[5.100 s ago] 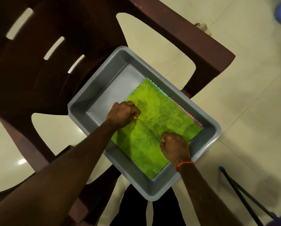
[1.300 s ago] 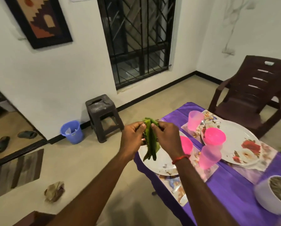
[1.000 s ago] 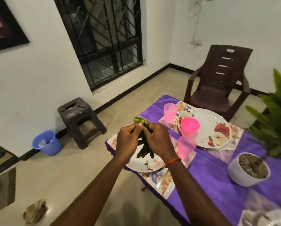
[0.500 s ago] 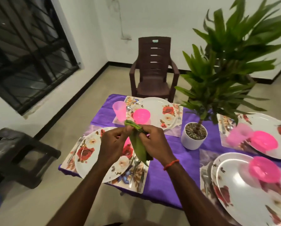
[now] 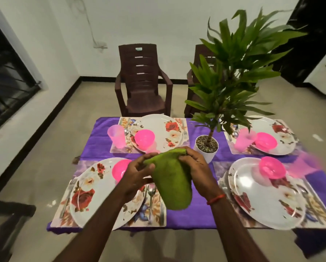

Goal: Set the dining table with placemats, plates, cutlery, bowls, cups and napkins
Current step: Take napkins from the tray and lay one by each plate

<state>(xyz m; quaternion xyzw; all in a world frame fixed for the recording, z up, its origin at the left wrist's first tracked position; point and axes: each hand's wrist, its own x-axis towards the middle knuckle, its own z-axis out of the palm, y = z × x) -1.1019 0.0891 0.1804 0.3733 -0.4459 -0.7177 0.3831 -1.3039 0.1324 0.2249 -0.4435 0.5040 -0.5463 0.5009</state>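
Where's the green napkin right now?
Mid-frame in the head view: the left hand and right hand hold the green napkin above the purple tablecloth, between the near-left plate and near-right plate.

Partly seen: bowl left of centre, half behind the left hand; cup at right, a pink blur; second chair, mostly behind the plant; stool, cut by the lower-left edge; window, cut by the left edge.
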